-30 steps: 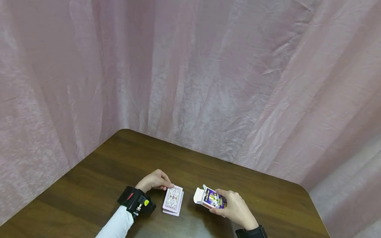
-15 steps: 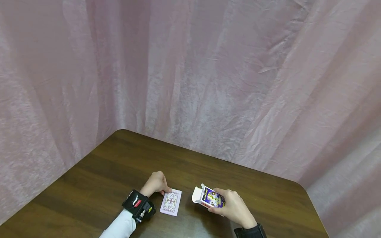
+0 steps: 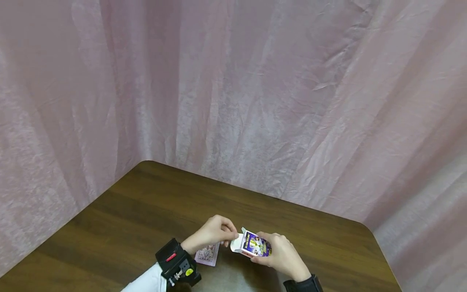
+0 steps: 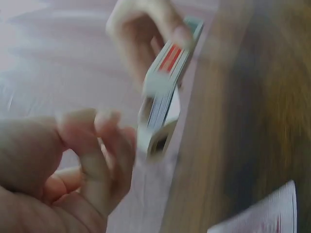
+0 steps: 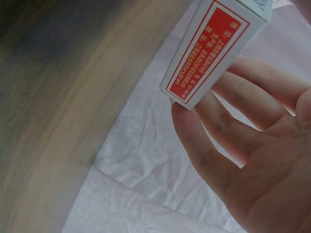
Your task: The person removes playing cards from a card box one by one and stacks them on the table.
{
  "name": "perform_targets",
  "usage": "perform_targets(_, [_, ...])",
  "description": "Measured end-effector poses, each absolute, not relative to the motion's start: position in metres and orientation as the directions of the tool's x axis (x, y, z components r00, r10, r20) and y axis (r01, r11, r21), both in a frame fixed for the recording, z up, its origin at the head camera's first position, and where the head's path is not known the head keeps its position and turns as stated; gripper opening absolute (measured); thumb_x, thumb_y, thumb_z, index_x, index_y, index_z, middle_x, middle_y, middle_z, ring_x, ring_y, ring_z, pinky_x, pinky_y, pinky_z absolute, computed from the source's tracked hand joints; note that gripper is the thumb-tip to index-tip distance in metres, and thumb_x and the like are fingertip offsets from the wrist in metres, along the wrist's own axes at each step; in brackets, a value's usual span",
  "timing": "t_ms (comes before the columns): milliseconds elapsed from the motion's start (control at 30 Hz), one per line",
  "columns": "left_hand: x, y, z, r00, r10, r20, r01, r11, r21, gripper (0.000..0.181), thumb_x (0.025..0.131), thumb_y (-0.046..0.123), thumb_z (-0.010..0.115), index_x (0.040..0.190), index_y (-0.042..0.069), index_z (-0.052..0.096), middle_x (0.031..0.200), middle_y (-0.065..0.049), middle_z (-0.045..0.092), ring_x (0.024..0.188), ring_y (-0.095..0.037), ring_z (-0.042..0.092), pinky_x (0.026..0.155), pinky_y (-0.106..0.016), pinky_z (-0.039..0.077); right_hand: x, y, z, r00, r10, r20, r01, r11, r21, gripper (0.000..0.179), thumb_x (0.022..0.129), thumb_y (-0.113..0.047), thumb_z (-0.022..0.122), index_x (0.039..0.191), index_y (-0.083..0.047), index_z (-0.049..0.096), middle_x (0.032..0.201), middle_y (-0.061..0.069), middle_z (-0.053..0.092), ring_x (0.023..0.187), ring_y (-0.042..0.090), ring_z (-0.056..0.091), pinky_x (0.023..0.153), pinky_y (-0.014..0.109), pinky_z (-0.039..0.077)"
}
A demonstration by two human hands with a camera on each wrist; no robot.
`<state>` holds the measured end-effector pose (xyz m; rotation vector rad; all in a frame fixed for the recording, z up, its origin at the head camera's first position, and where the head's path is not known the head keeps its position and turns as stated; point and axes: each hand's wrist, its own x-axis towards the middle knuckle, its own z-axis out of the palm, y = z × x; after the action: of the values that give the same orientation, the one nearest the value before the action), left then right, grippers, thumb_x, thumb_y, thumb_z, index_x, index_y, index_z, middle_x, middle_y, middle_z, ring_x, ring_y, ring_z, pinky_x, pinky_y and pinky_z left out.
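My right hand (image 3: 282,254) grips a purple and white playing card box (image 3: 256,244), held tilted above the table with its end flap (image 3: 237,242) open to the left. In the left wrist view the edges of cards (image 4: 161,108) show in the box's opening. Close to that flap is my left hand (image 3: 211,234), fingers bent and nothing visible between them; the wrist view shows a small gap to the box. Partly hidden under the left hand, patterned playing cards (image 3: 207,255) lie face down on the table. A red printed panel (image 5: 209,53) marks the box's narrow side in the right wrist view.
The brown wooden table (image 3: 153,211) has rounded far corners. Pink curtains (image 3: 226,101) hang behind and along its sides. Black straps with devices (image 3: 178,263) sit on the wrists.
My left hand first squared the upper card onto the lower cards, then left them and moved right to the box flap. The right hand keeps its grip on the box, nearly still.
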<state>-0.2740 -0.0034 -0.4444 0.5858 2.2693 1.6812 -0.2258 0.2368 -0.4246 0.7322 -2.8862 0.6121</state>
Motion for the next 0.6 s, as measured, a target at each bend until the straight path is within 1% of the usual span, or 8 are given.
perform_targets(100, [-0.269,0.008,-0.441,-0.877,0.481,-0.013,0.111,0.229,0.967,0.010,0.081,0.009,0.074,0.081,0.002,0.067,0.059,-0.004,0.064,0.045,-0.006,0.056,0.047,-0.022,0.048,-0.224,0.236,-0.423,-0.866,-0.452,0.213,-0.500,0.795,-0.344,0.055,0.070,-0.041,0.083,0.112,-0.010,0.067,0.086,-0.006,0.066,0.074,0.004,0.054,0.061,0.019,0.041])
perform_targets(167, [-0.267,0.012,-0.442,-0.880,0.474,-0.033,0.088,0.229,0.969,0.011,0.081,0.008,0.074,0.081,0.000,0.067,0.062,-0.007,0.066,0.043,-0.006,0.056,0.049,-0.026,0.052,-0.223,0.235,-0.423,-0.859,-0.461,0.224,-0.512,0.790,-0.338,0.054,0.069,-0.040,0.083,0.111,-0.010,0.067,0.087,-0.006,0.067,0.075,0.005,0.054,0.062,0.019,0.042])
perform_targets(233, [-0.266,0.014,-0.443,-0.881,0.470,-0.045,0.075,0.233,0.969,0.012,0.081,0.007,0.074,0.081,-0.001,0.066,0.063,-0.009,0.067,0.043,-0.006,0.056,0.051,-0.030,0.054,-0.222,0.234,-0.422,-0.855,-0.462,0.235,-0.517,0.792,-0.325,0.054,0.069,-0.039,0.084,0.112,-0.010,0.067,0.090,-0.005,0.068,0.076,0.006,0.056,0.063,0.020,0.043])
perform_targets(300, [-0.265,0.016,-0.445,-0.880,0.472,-0.053,0.070,0.238,0.969,0.011,0.081,0.006,0.073,0.080,-0.001,0.065,0.063,-0.008,0.067,0.043,-0.005,0.055,0.052,-0.031,0.055,-0.221,0.234,-0.422,-0.855,-0.459,0.243,-0.516,0.799,-0.307,0.056,0.068,-0.038,0.084,0.113,-0.009,0.068,0.094,-0.002,0.070,0.078,0.008,0.059,0.064,0.021,0.044])
perform_targets(367, [-0.264,0.016,-0.446,-0.879,0.472,-0.062,0.066,0.250,0.966,0.012,0.082,0.007,0.073,0.079,0.000,0.064,0.060,-0.005,0.064,0.042,-0.004,0.054,0.049,-0.026,0.052,-0.220,0.234,-0.421,-0.857,-0.455,0.244,-0.512,0.807,-0.293,0.057,0.068,-0.039,0.084,0.113,-0.009,0.068,0.097,0.000,0.071,0.080,0.010,0.060,0.065,0.022,0.045])
perform_targets(467, [-0.263,0.017,-0.447,-0.879,0.471,-0.071,0.070,0.276,0.959,0.013,0.082,0.009,0.072,0.076,0.002,0.063,0.055,0.001,0.058,0.041,-0.003,0.052,0.043,-0.017,0.044,-0.219,0.234,-0.419,-0.857,-0.455,0.242,-0.511,0.812,-0.284,0.057,0.068,-0.041,0.084,0.113,-0.009,0.068,0.098,0.001,0.071,0.082,0.011,0.061,0.065,0.022,0.045])
perform_targets(533, [-0.263,0.018,-0.448,-0.876,0.476,-0.081,0.069,0.288,0.955,0.014,0.083,0.010,0.072,0.075,0.003,0.062,0.053,0.004,0.056,0.041,-0.002,0.050,0.042,-0.015,0.039,-0.219,0.235,-0.418,-0.857,-0.460,0.233,-0.512,0.808,-0.290,0.057,0.068,-0.042,0.084,0.113,-0.010,0.068,0.097,0.000,0.070,0.081,0.011,0.061,0.064,0.022,0.045])
perform_targets(600, [-0.263,0.017,-0.448,-0.869,0.487,-0.084,0.071,0.291,0.954,0.015,0.083,0.011,0.071,0.075,0.002,0.062,0.053,0.004,0.055,0.041,-0.002,0.050,0.041,-0.015,0.036,-0.219,0.235,-0.416,-0.858,-0.464,0.221,-0.513,0.805,-0.299,0.058,0.069,-0.043,0.083,0.113,-0.010,0.068,0.096,-0.001,0.070,0.081,0.011,0.061,0.064,0.021,0.044])
